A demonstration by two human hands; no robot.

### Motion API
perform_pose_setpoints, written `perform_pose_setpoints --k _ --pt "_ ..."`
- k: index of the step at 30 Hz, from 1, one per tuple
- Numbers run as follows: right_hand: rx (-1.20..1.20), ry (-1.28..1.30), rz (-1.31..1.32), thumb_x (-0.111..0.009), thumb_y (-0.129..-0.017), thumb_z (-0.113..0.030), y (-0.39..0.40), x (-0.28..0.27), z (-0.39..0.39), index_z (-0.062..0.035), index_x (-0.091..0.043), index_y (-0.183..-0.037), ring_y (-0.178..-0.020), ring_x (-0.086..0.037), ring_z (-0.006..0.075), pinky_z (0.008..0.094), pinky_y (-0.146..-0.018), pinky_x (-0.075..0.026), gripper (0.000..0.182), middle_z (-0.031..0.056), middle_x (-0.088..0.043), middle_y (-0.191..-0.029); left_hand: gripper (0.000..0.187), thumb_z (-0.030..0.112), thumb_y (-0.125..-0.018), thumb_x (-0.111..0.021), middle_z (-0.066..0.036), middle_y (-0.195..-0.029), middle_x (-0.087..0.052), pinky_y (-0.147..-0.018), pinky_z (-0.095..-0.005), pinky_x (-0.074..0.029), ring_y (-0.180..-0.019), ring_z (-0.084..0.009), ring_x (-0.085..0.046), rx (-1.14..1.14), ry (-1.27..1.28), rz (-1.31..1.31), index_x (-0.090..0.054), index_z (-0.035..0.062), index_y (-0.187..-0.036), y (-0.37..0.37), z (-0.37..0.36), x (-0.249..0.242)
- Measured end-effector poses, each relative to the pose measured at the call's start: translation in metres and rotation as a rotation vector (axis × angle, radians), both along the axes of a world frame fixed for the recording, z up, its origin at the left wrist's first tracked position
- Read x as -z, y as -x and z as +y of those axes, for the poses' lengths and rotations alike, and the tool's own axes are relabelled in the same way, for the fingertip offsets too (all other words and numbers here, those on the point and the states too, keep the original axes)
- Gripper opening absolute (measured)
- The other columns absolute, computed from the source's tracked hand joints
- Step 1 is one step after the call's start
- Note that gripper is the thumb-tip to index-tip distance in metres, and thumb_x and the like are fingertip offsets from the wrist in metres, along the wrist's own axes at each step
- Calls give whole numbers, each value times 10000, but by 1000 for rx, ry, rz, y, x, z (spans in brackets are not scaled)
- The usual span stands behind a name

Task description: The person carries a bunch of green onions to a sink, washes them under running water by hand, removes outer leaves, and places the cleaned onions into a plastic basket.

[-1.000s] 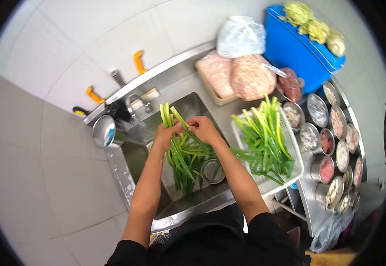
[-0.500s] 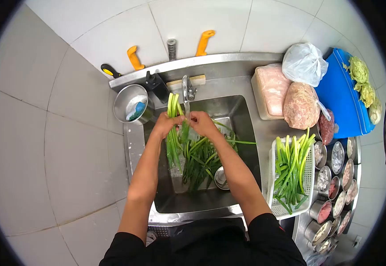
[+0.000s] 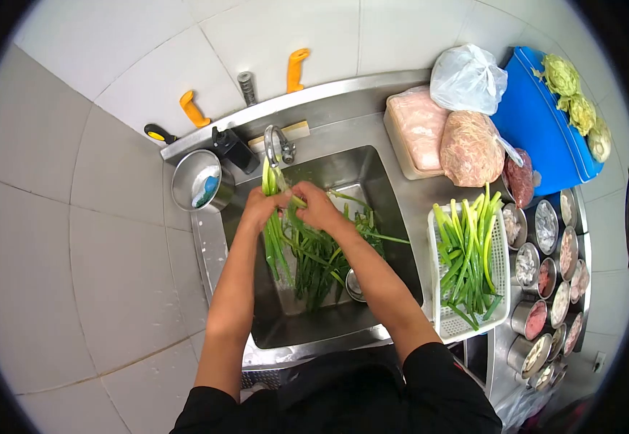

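Observation:
Under the running tap, my left hand is closed round a bunch of green onions, pale ends up and green leaves hanging into the sink. My right hand is right beside it, fingers pinched on a green onion stalk at the edge of the water stream. Below both hands, a loose heap of green onions lies in the steel sink. A round metal piece in the sink is partly hidden by my right forearm.
To the right stands a white basket of green onions. Behind it are a tub of pale meat, bagged minced meat and a blue container. Several metal cups of food line the far right. A metal pot sits left of the tap.
The whole view has shifted, so most fixtures appear farther left. My right fingers have gone from a dangling green leaf to a stalk held close to my left hand, which keeps the bunch.

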State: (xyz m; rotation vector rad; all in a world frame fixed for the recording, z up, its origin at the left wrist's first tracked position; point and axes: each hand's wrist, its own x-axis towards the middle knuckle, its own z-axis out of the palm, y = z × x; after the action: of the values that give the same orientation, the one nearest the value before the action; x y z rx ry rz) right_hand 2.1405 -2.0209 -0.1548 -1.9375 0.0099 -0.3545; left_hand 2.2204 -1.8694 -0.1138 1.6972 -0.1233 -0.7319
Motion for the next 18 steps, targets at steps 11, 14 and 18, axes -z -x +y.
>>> perform_pose_setpoints --k 11,14,18 --pt "-143 -231 -13 -611 -736 29 12 -21 -11 -8 -596 -1020 -844 -651 292 375 -768 -511 287 160 -656 -943 292 172 -818 -706 -28 -722 -587 -449 -256 -391 -552 -119 -509 39 65 39 -637 -4 -1041 7 0 -26" --pt "-104 -143 -24 -606 -748 14 12 -24 -11 -9 -596 -1010 -807 -653 292 378 -736 -512 264 165 -658 -939 256 170 -819 -706 -32 -731 -591 -445 -253 -387 -549 -120 -508 25 63 82 -644 6 -1006 4 -1 -31" --pt "-45 -221 72 -628 -743 -24 6 -23 -3 -10 -594 -980 -803 -648 290 376 -717 -504 239 169 -652 -923 192 168 -810 -712 -40 -722 -594 -440 -257 -388 -525 -130 -505 -43 1 86 -645 20 -911 6 -7 -34"
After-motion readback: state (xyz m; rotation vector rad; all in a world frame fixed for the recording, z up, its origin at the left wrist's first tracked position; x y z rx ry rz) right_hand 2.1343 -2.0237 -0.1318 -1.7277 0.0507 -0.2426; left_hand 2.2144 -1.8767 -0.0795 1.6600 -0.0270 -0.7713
